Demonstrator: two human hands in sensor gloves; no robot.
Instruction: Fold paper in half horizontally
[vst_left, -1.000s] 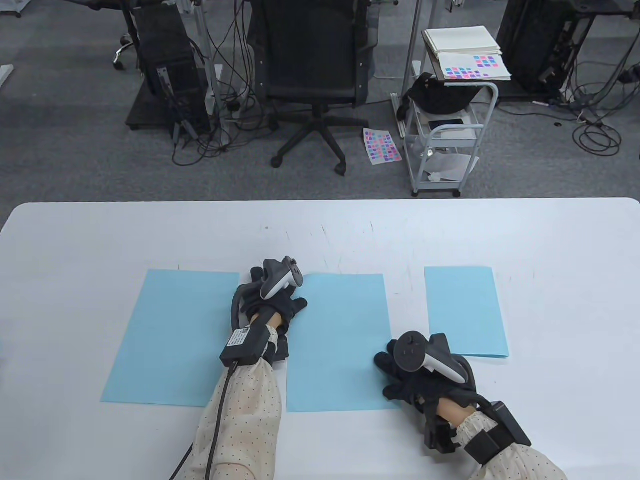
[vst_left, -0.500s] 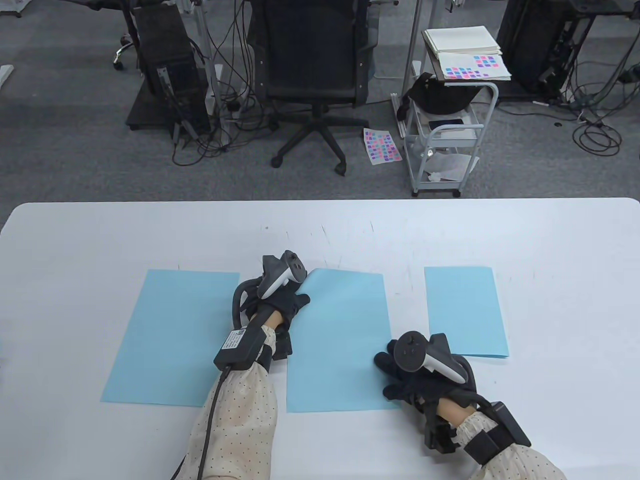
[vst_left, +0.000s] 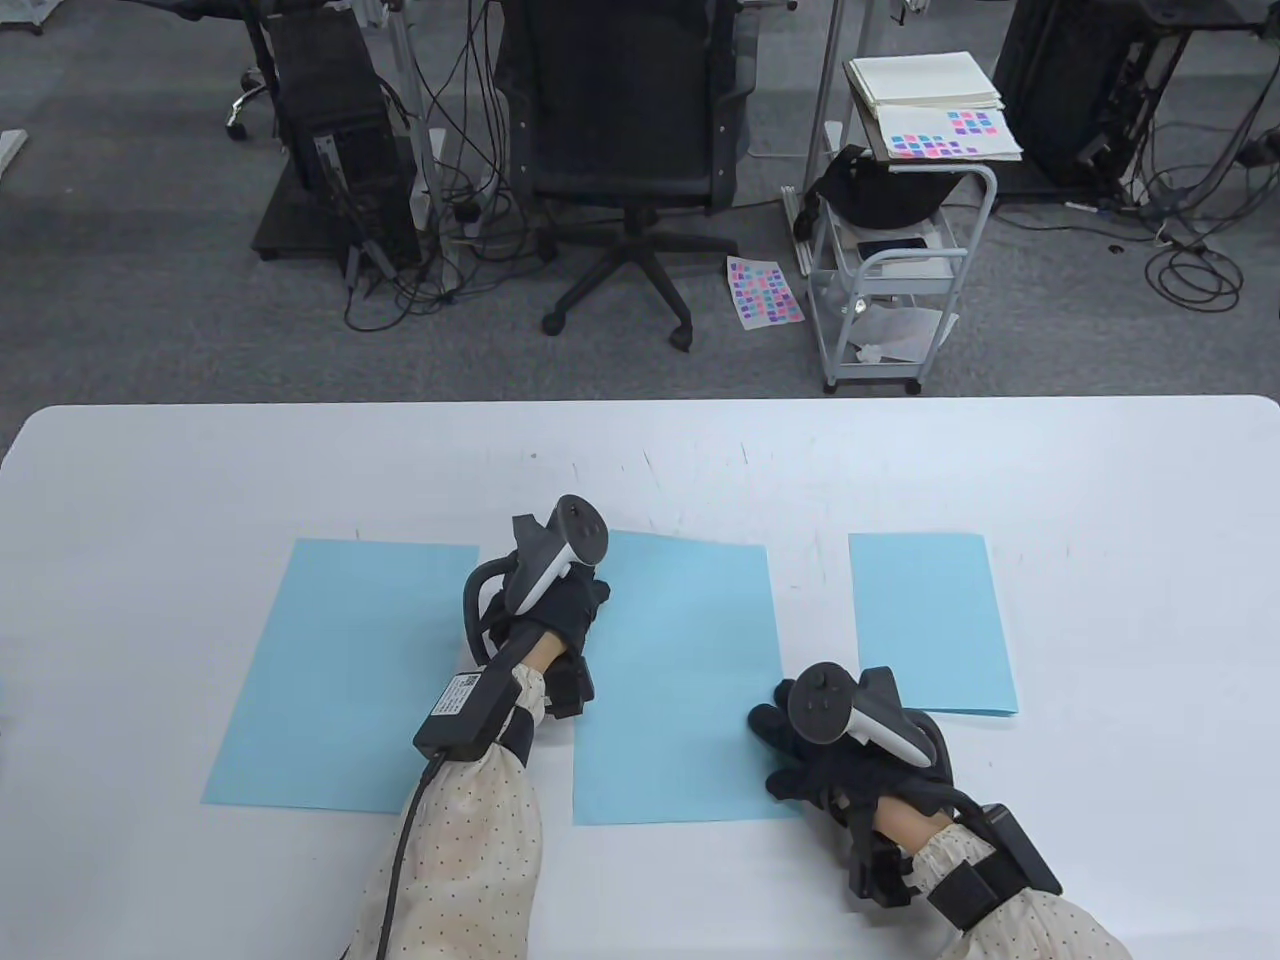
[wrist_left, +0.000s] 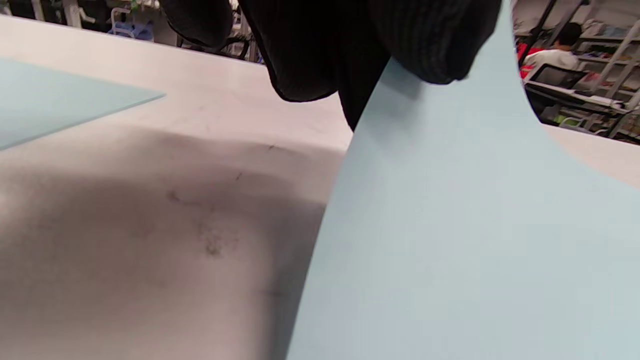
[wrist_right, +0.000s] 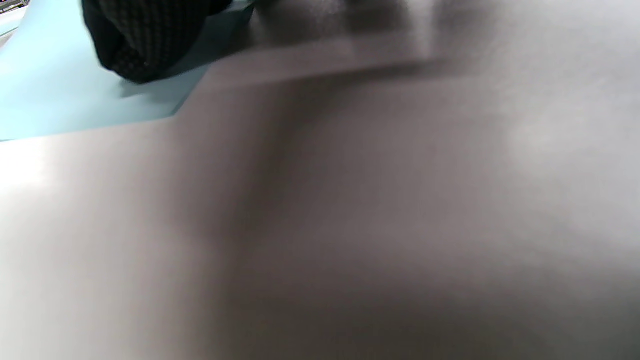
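A light blue sheet of paper (vst_left: 680, 690) lies in the middle of the white table (vst_left: 640, 470). My left hand (vst_left: 565, 600) pinches its far left corner and holds that corner lifted off the table; in the left wrist view the sheet (wrist_left: 450, 240) curves up to my fingertips (wrist_left: 430, 55). My right hand (vst_left: 800, 745) rests flat on the sheet's near right corner and holds it down; the right wrist view shows a fingertip (wrist_right: 135, 45) on the paper (wrist_right: 60, 100).
A second light blue sheet (vst_left: 340, 670) lies flat to the left, partly under my left forearm. A narrower blue sheet (vst_left: 930, 620) lies to the right. Beyond the table's far edge stand an office chair (vst_left: 625, 150) and a white cart (vst_left: 890, 270).
My left hand has taken the far left corner of the middle sheet and raised it off the table, turning a little. The right hand has not moved.
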